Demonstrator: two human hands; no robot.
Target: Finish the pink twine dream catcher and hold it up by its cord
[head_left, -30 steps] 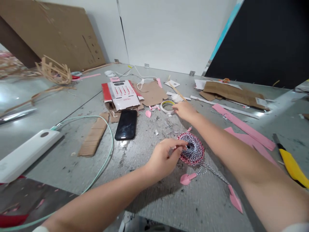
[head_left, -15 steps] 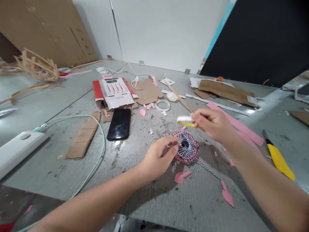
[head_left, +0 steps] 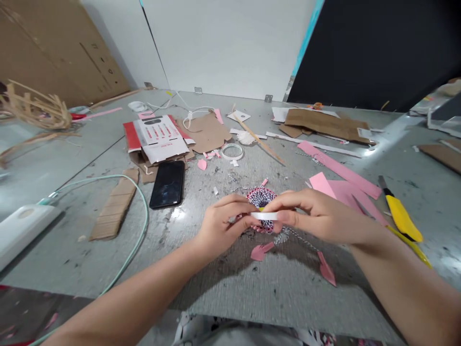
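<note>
I watch remotely as the left hand (head_left: 224, 222) and right hand (head_left: 317, 215) pinch a white tape roll (head_left: 265, 216) between them, a braided disc (head_left: 260, 196) partly hidden behind both

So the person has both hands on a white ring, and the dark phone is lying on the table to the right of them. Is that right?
Not quite: the dark phone is lying on the table to the left, as the head view shows. The left hand and right hand are on a white ring.
</note>
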